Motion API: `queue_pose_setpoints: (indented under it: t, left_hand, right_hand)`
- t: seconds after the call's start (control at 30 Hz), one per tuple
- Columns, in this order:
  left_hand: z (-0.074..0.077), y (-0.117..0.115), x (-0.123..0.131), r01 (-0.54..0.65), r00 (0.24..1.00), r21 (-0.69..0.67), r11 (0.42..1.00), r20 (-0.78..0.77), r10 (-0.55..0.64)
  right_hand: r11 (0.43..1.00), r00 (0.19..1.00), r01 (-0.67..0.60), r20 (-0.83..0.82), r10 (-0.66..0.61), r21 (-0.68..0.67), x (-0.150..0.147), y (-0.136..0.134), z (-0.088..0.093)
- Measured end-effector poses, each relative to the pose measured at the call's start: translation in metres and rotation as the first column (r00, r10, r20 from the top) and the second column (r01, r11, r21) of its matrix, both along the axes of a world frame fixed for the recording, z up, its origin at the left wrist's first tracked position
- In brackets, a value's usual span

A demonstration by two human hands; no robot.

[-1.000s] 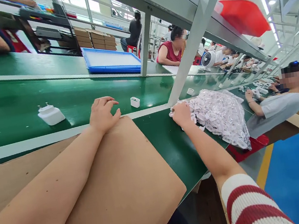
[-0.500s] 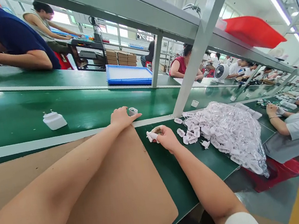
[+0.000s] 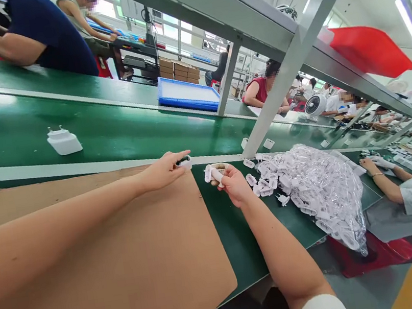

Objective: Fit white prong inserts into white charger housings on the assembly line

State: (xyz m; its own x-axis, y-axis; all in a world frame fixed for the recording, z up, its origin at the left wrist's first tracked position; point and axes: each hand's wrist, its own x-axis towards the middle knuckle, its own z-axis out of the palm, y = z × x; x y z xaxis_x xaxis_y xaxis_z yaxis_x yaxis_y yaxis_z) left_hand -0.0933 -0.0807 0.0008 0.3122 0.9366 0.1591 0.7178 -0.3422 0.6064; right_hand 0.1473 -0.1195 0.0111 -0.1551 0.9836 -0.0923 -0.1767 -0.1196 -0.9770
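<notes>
Over a tan cardboard sheet (image 3: pixel 149 266), the left hand (image 3: pixel 163 172) is pinching a small white case (image 3: pixel 186 163) near the sheet's far right corner. Just to its right, the right hand (image 3: pixel 236 187) is pinching a white plug piece (image 3: pixel 208 174); a heap of similar pieces (image 3: pixel 312 190) is lying farther right, partly under clear plastic. Gripping both lightly by their sides, fingers off the openings, would probably work best.
</notes>
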Motion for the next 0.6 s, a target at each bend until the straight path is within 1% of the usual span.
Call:
queue_pose_setpoints:
  t: [0.07, 0.13, 0.2, 0.23, 0.3, 0.37, 0.47, 0.53, 0.6]
  left_hand:
    - [0.000, -0.030, -0.009, 0.124, 0.992, 0.002, 0.992, 0.012, -0.124]
    - [-0.002, -0.055, -0.013, 0.216, 0.976, -0.028, 0.976, 0.019, -0.216]
    - [-0.006, -0.073, -0.013, 0.259, 0.965, -0.092, 0.961, 0.054, -0.255]
    - [-0.009, -0.079, -0.012, 0.262, 0.963, -0.112, 0.958, 0.095, -0.253]
    - [-0.017, -0.086, -0.009, 0.243, 0.954, -0.107, 0.964, 0.204, -0.218]
    - [-0.026, -0.087, -0.006, 0.217, 0.936, -0.092, 0.972, 0.301, -0.180]
    - [-0.032, -0.085, -0.003, 0.206, 0.924, -0.095, 0.974, 0.348, -0.161]
    - [-0.032, -0.084, -0.003, 0.203, 0.921, -0.083, 0.976, 0.355, -0.161]
    - [-0.030, -0.084, -0.004, 0.207, 0.917, -0.067, 0.976, 0.360, -0.169]
  right_hand:
    - [0.998, 0.999, -0.005, 0.046, 0.002, 0.068, -0.002, -0.004, 0.001]
    - [0.993, 0.996, -0.020, 0.093, 0.009, 0.112, -0.004, -0.007, 0.001]
    - [0.990, 0.990, -0.052, 0.139, 0.033, 0.133, -0.007, -0.011, 0.002]
    - [0.988, 0.986, -0.067, 0.160, 0.044, 0.142, -0.008, -0.012, 0.002]
    - [0.981, 0.979, -0.084, 0.198, 0.049, 0.173, -0.011, -0.015, 0.001]
    - [0.968, 0.974, -0.081, 0.223, 0.027, 0.237, -0.016, -0.018, 0.000]
    - [0.926, 0.967, -0.061, 0.251, -0.037, 0.373, -0.026, -0.026, -0.001]
    - [0.871, 0.941, -0.090, 0.326, -0.084, 0.483, -0.032, -0.032, -0.002]
    - [0.790, 0.881, -0.187, 0.455, -0.128, 0.584, -0.035, -0.037, -0.003]
